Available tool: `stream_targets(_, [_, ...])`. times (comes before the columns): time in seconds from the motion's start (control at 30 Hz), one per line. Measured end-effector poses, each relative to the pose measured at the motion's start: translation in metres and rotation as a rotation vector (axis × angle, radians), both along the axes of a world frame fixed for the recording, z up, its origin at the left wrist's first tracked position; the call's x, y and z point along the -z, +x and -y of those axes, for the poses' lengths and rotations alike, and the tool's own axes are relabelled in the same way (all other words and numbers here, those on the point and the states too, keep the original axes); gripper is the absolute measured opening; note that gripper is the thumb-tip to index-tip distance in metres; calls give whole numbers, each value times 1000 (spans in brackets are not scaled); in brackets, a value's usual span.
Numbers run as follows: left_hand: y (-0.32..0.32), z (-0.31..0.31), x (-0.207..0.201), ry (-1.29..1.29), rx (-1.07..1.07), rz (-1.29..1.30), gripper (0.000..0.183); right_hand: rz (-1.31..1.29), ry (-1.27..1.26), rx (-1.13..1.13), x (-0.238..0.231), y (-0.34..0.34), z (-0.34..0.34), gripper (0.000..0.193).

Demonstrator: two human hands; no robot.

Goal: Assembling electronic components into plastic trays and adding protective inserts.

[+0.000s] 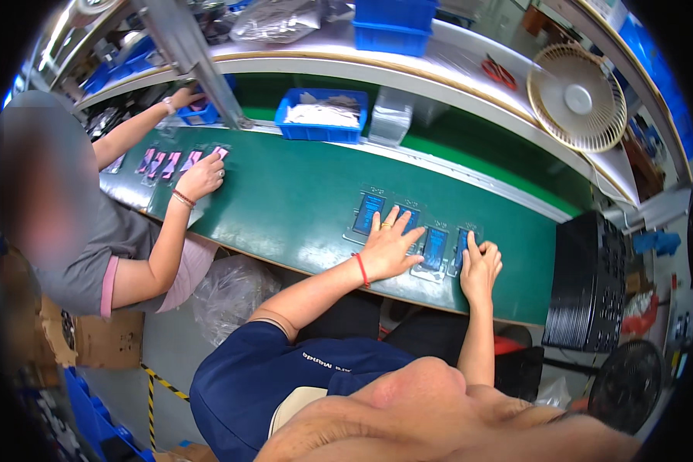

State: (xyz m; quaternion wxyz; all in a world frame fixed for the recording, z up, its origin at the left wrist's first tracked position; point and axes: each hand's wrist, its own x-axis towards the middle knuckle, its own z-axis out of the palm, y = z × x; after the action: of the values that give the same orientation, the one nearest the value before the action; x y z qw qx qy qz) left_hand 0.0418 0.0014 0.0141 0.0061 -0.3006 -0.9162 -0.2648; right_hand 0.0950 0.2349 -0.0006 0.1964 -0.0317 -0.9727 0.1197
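Note:
Several clear plastic packs with dark blue panels lie side by side near the front edge of the green table (308, 208). The leftmost pack (369, 213) sits just beyond my left hand (390, 248), which is open, fingers spread, palm down. Its fingertips rest on the second pack (408, 216) and partly cover it. A third pack (434, 251) lies between my two hands. My right hand (480, 266) touches the rightmost pack (460, 250) with a fingertip at its right side. Its other fingers are bent but apart, and I see nothing lifted in it.
To the left, a co-worker's hand (200, 177) works over small pink packs (171, 163). Behind stand a blue bin (323, 132) of pale slips and a stack of clear sheets (391, 117). A black ridged stack (585, 281) borders the table's right end. Above, a shelf (316, 63) holds a fan (577, 98) and scissors (499, 72).

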Motion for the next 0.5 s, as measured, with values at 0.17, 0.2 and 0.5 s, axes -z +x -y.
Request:
stream_targets(0.17, [-100, 80, -43, 198, -253, -282, 31, -32, -23, -15, 0, -5, 26, 40])
stream_targets(0.2, [-127, 95, -48, 190, -339, -317, 29, -41, -27, -26, -1, -6, 29, 40])
stream_targets(0.5, [-282, 134, -36, -240, -270, -317, 33, -80, -70, -74, 3, -9, 28, 42])
